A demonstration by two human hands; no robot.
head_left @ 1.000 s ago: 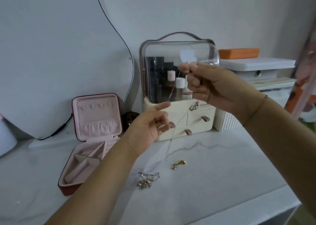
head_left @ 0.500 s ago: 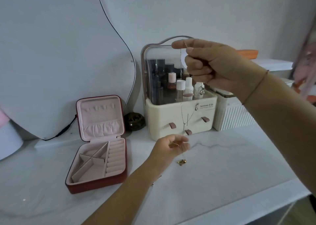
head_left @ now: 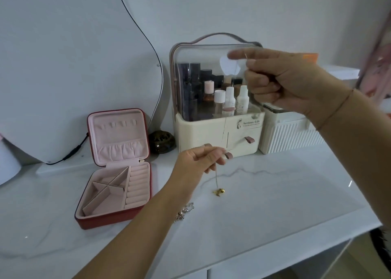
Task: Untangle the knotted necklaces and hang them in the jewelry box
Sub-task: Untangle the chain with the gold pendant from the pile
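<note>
Here I see the right hand (head_left: pixel 289 84) pinching the necklace chain (head_left: pixel 223 130) up high and the left hand (head_left: pixel 198 162) pinching it lower, its gold pendant (head_left: pixel 219 191) down by the marble counter (head_left: pixel 275 204). The open jewelry box (head_left: pixel 105 220) sits leftward.

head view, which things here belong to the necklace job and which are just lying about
Job: chain held by left hand and right hand, gold pendant, tangled necklace, jewelry box.
Lying about: cosmetics case, mirror, ribbed box, dark jar, orange box.
</note>
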